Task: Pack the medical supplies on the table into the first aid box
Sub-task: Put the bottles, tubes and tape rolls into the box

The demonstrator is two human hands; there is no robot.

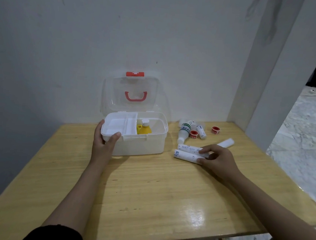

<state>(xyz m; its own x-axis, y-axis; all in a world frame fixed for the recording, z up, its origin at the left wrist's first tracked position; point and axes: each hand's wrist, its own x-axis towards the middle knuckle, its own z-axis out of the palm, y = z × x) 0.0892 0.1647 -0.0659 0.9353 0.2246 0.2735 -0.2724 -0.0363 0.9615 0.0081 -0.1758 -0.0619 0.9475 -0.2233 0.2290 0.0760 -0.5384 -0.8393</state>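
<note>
The white first aid box (152,144) stands open on the table near the wall, its clear lid (131,93) upright. A white inner tray (119,126) sits over its left half; a yellow bottle (144,128) lies in the right half. My left hand (104,136) grips the tray's front left corner. My right hand (216,158) rests on two white bandage rolls (187,152) lying side by side right of the box, fingers curled over their right ends.
Further back on the wooden table (147,194) lie a white bottle with green bands (184,130), two red tape rolls (194,134) (215,130), another bandage roll (201,131) and a white roll (226,142). The wall is just behind; a person stands at far right.
</note>
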